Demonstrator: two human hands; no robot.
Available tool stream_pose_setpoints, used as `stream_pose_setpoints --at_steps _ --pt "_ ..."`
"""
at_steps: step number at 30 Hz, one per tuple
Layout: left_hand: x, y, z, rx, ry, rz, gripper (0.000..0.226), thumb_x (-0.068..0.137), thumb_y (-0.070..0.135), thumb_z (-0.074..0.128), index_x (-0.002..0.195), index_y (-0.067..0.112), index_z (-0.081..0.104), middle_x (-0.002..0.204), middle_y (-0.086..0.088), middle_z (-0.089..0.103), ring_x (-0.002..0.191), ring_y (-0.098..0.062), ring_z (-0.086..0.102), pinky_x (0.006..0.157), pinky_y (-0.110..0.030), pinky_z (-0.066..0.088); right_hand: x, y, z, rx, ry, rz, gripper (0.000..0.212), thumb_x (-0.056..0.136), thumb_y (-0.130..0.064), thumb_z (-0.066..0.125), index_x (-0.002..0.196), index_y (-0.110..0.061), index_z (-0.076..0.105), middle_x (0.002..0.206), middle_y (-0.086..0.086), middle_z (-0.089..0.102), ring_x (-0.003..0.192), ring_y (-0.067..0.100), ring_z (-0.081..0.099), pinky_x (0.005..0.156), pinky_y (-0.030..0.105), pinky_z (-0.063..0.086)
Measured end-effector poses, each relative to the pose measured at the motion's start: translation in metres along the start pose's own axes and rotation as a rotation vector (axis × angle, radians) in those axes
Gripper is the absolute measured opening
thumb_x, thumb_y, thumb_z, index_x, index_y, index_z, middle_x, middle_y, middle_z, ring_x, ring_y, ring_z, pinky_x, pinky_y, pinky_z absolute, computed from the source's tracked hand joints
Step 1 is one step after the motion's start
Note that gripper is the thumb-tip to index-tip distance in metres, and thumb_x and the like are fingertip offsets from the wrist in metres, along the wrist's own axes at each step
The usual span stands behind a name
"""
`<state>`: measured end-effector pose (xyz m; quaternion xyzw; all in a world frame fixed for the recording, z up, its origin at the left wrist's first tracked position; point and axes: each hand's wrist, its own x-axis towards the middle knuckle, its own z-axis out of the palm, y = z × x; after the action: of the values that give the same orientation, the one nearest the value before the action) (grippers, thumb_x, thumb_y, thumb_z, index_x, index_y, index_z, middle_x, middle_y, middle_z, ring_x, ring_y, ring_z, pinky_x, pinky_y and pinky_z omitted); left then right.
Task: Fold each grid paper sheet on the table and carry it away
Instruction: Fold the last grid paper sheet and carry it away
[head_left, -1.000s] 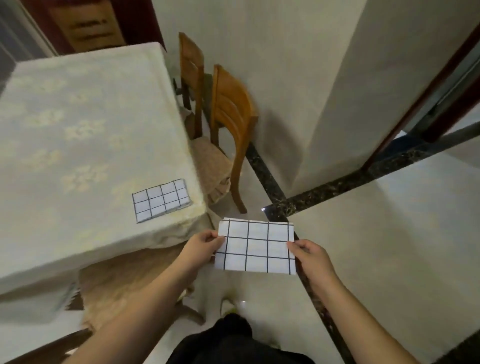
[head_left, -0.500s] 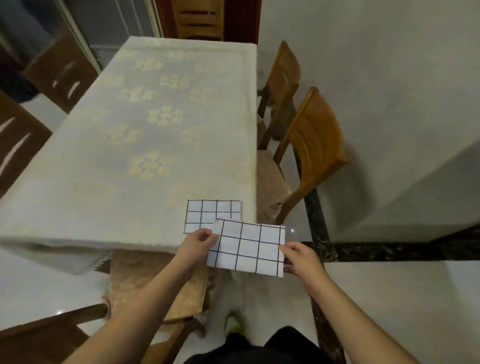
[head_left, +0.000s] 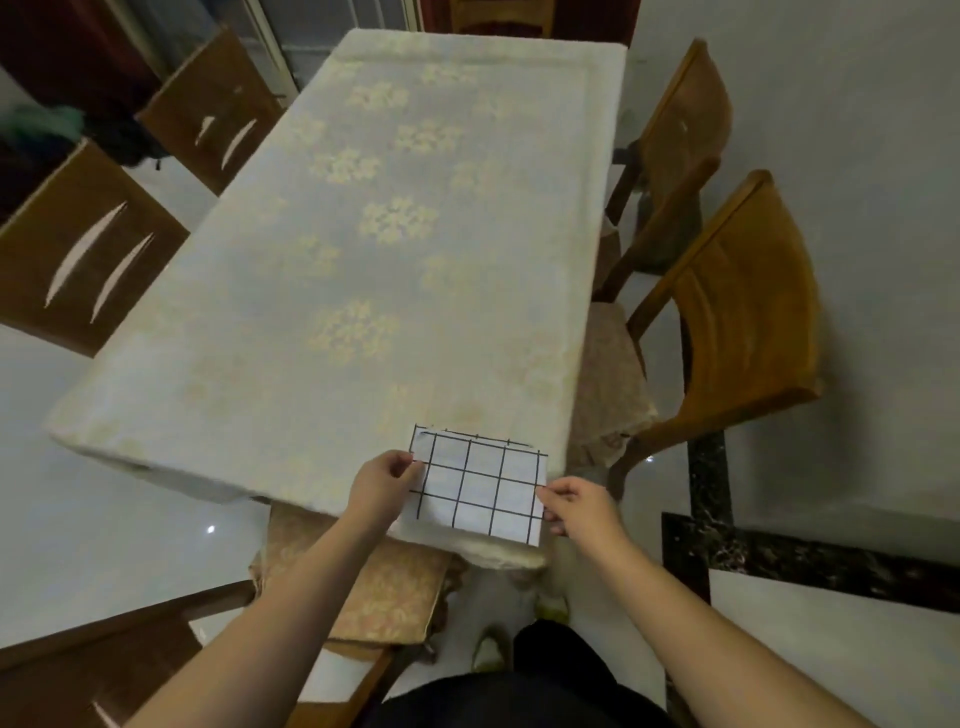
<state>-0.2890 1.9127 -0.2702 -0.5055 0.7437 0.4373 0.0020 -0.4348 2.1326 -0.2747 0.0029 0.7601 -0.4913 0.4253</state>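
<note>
Clothed table (head_left: 363, 260), left hand (head_left: 382, 486), right hand (head_left: 579, 506) pinching grid paper (head_left: 480, 491)

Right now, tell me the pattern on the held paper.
Black grid lines on the white paper, clearest in the head view.

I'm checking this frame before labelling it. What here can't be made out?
- Second grid paper sheet on the table: head view, only its far edge shows; the held grid paper sheet covers the rest.
- Whether the held sheet touches the one below: cannot tell.
- Fingers under the held sheet, left hand and right hand: hidden by the paper.
- Near-left chair: cut off by the frame edge.
</note>
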Motion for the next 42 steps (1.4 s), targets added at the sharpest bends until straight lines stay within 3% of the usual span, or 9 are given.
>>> stream_pose_setpoints --at_steps 9,17,22,25,29,31,33,36,42 --pt "0.023 -0.005 0.002 0.110 0.076 -0.002 0.016 0.090 0.029 0.064 0.101 0.018 0.065 0.081 0.004 0.065 0.076 -0.016 0.060 0.067 -0.028 0.041 0.035 -0.013 0.014 -0.148 -0.023 0.020 0.016 0.086 -0.013 0.071 0.074 -0.016 0.062 0.067 0.003 0.064 0.058 0.015 0.059 0.050 0.023 0.047" --pt "0.026 -0.013 0.008 0.070 0.129 0.055 0.018 0.092 0.029 0.061 0.109 0.024 0.060 0.080 0.011 0.064 0.073 -0.004 0.060 0.059 -0.019 0.043 0.037 -0.011 0.011 -0.230 -0.036 -0.058 0.010 0.086 -0.018 0.072 0.080 -0.015 0.065 0.072 0.003 0.066 0.062 0.015 0.062 0.061 0.029 0.053" --pt "0.028 -0.019 0.012 0.087 0.164 0.054 0.025 0.093 0.028 0.060 0.117 0.019 0.058 0.083 0.009 0.062 0.073 -0.005 0.059 0.058 -0.017 0.043 0.038 -0.012 0.010 -0.265 -0.029 -0.094 0.011 0.086 -0.020 0.072 0.088 -0.010 0.068 0.077 0.009 0.069 0.069 0.019 0.063 0.072 0.037 0.057" --pt "0.023 -0.020 0.017 0.163 0.244 0.157 0.028 0.094 0.023 0.059 0.120 0.013 0.057 0.102 -0.002 0.058 0.089 -0.016 0.059 0.073 -0.029 0.049 0.037 -0.012 0.009 -0.303 -0.015 -0.107 0.013 0.086 -0.026 0.071 0.089 -0.013 0.069 0.077 0.005 0.069 0.070 0.019 0.064 0.067 0.032 0.055" --pt "0.018 -0.019 0.025 0.424 0.296 0.602 0.033 0.085 0.010 0.066 0.118 0.008 0.061 0.118 -0.012 0.061 0.106 -0.030 0.060 0.084 -0.040 0.050 0.033 -0.014 0.011 -0.524 0.193 -0.260 0.025 0.096 -0.044 0.051 0.097 -0.022 0.064 0.088 -0.006 0.065 0.075 0.011 0.061 0.061 0.027 0.049" --pt "0.016 -0.018 0.031 0.548 0.226 0.750 0.040 0.090 0.017 0.058 0.129 0.009 0.056 0.135 -0.010 0.055 0.126 -0.030 0.051 0.099 -0.041 0.044 0.030 -0.012 0.020 -0.599 0.219 -0.439 0.025 0.098 -0.040 0.047 0.109 -0.023 0.062 0.098 -0.006 0.059 0.087 0.013 0.058 0.071 0.029 0.050" --pt "0.017 -0.021 0.036 0.676 0.150 0.836 0.049 0.095 0.025 0.047 0.142 0.010 0.046 0.149 -0.009 0.043 0.140 -0.027 0.037 0.111 -0.042 0.032 0.030 -0.008 0.036 -0.751 0.162 -0.617 0.034 0.098 -0.035 0.049 0.126 -0.019 0.058 0.114 -0.001 0.059 0.107 0.018 0.054 0.092 0.034 0.046" --pt "0.022 -0.025 0.039 0.801 0.053 0.845 0.056 0.100 0.035 0.038 0.150 0.010 0.031 0.158 -0.007 0.026 0.147 -0.024 0.021 0.119 -0.042 0.022 0.032 -0.001 0.063 -0.993 0.131 -0.758 0.053 0.095 -0.038 0.052 0.143 -0.015 0.045 0.143 0.005 0.050 0.134 0.024 0.044 0.113 0.042 0.030" --pt "0.032 -0.032 0.041 0.869 -0.057 0.761 0.059 0.103 0.043 0.025 0.153 0.012 0.021 0.161 -0.005 0.016 0.149 -0.022 0.012 0.119 -0.042 0.021 0.042 0.014 0.079 -1.240 0.113 -0.702 0.068 0.096 -0.049 0.044 0.150 -0.011 0.027 0.158 0.005 0.024 0.146 0.020 0.021 0.118 0.042 0.018"
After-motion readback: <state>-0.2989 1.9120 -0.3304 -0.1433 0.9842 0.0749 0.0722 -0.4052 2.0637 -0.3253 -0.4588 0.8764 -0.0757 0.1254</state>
